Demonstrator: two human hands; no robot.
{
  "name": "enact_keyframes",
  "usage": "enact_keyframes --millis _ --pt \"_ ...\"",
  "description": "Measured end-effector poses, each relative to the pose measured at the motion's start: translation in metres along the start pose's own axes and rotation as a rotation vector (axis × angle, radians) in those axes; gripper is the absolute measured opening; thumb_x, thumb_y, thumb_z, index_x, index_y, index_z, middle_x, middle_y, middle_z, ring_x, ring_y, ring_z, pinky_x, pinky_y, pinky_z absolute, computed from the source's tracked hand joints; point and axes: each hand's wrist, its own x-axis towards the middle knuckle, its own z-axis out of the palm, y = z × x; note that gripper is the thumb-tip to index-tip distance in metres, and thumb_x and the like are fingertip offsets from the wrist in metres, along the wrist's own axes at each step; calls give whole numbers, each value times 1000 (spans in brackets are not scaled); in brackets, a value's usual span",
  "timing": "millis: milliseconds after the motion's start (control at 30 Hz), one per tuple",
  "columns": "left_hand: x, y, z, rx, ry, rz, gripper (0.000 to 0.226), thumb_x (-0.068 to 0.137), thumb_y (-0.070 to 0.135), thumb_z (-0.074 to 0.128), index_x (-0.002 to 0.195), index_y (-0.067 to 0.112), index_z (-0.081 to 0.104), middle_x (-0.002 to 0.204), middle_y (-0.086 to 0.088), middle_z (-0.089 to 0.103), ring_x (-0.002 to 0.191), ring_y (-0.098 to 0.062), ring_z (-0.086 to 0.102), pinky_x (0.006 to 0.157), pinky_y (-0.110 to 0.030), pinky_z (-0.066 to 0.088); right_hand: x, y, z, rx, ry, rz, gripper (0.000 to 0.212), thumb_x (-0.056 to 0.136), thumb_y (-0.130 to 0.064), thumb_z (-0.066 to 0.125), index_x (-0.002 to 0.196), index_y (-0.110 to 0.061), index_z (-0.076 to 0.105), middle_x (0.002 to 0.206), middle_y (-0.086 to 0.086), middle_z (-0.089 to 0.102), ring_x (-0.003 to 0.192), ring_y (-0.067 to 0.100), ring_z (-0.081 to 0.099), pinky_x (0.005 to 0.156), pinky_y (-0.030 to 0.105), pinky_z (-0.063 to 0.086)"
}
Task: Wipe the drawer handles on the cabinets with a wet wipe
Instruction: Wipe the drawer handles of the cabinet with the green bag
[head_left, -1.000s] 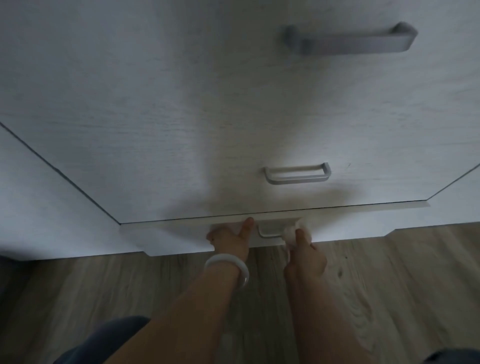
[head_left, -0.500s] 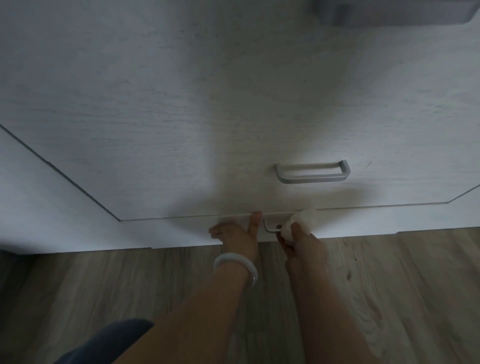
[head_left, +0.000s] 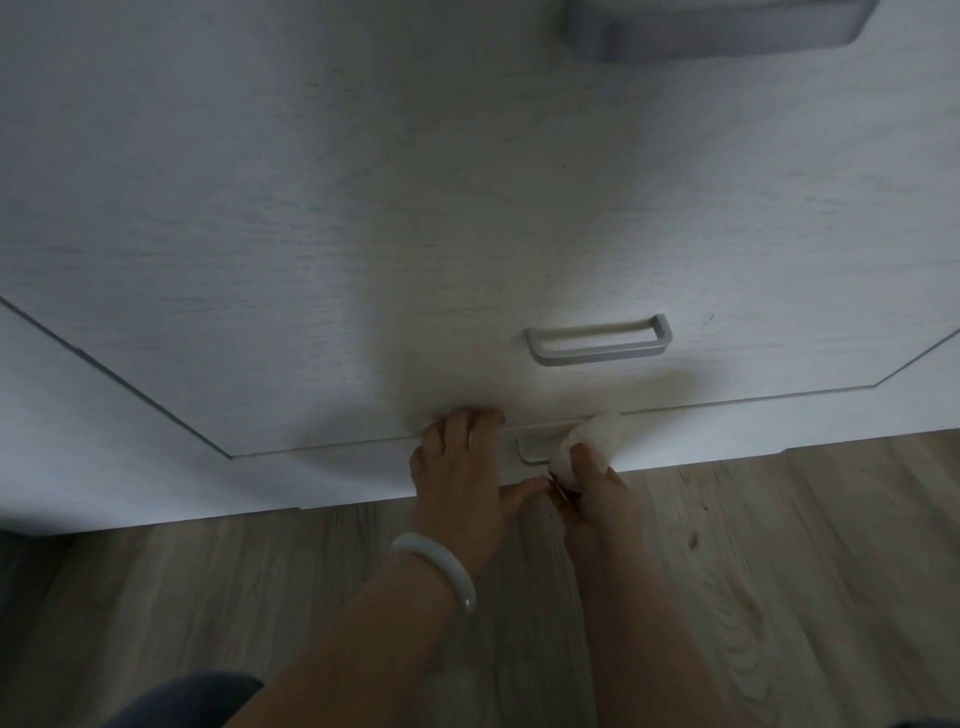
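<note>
Head view: the left hand (head_left: 462, 467), which a second ago was only touching the bottom drawer's front with a finger, is now lying flat against it, fingers spread and holding nothing; the right hand (head_left: 597, 499) is still gripping the wadded wet wipe (head_left: 592, 434) and pressing it onto the right end of the lowest drawer handle (head_left: 535, 447); I judge this handle is nearly done; the middle handle (head_left: 597, 340) and top handle (head_left: 717, 31) are sitting above; no brand, label or writing is showing.

Pale bangle (head_left: 434, 569) on bare wrist
</note>
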Motion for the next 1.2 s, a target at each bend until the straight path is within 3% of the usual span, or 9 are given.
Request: enact_keyframes --millis 100,200,367,500,600,700,833,1033,1200 --pt "1 -17 -4 26 -70 88 75 67 76 41 124 28 52 118 1 52 105 -27 48 83 -45 41 6 -2 -9 -4 26 -19 20 92 -15 62 110 -7 64 114 21 65 100 38 64 88 53 53" --pt "6 -35 -10 58 -99 216 73 70 74 44 130 32 45 121 5 50 107 -24 45 86 -44 39 12 -15 -16 225 13 -47 12 92 -7 59 101 -13 63 114 13 62 95 26 63 74 36 55" --pt "11 -49 -8 206 -26 386 83 59 56 78 130 29 45 114 4 50 99 -21 45 77 -41 41 9 -19 -2 244 37 -63 6 93 -8 60 99 -9 61 103 9 63 91 21 63 79 33 53" --pt "11 -51 -1 202 13 376 76 59 53 81 125 27 54 112 4 51 99 -20 40 77 -40 38 0 -4 3 144 34 -104 17 93 -8 59 110 -6 58 111 14 61 99 28 62 93 41 51" --pt "11 -50 2 173 36 373 54 71 53 70 115 24 61 110 4 55 98 -21 46 81 -37 31 -8 10 5 39 -33 -48 19 93 -14 61 111 -9 59 104 12 65 93 28 66 84 42 55" --pt "18 -42 -15 81 118 340 36 84 50 51 92 19 69 88 3 67 79 -21 63 75 -34 44 -13 13 7 77 -55 -29 21 95 -12 58 115 -6 57 104 8 62 88 21 63 87 38 54" --pt "36 -42 -58 50 195 145 52 88 60 41 66 19 66 55 4 63 48 -18 59 49 -29 49 -12 9 9 128 -73 -11 22 95 -9 56 116 -4 53 105 8 58 94 22 58 93 41 50" --pt "45 -38 -62 134 146 67 67 88 66 31 58 18 67 53 3 64 48 -18 60 51 -33 52 -16 7 7 134 -44 14 15 95 -8 56 109 -5 53 105 11 56 92 25 58 91 41 49" --pt "43 -29 -65 138 177 86 52 90 52 52 55 17 65 48 -1 60 43 -22 55 46 -27 43 -4 -8 1 -77 106 -160 28 91 -20 64 111 -2 58 108 17 63 89 25 63 84 38 55"
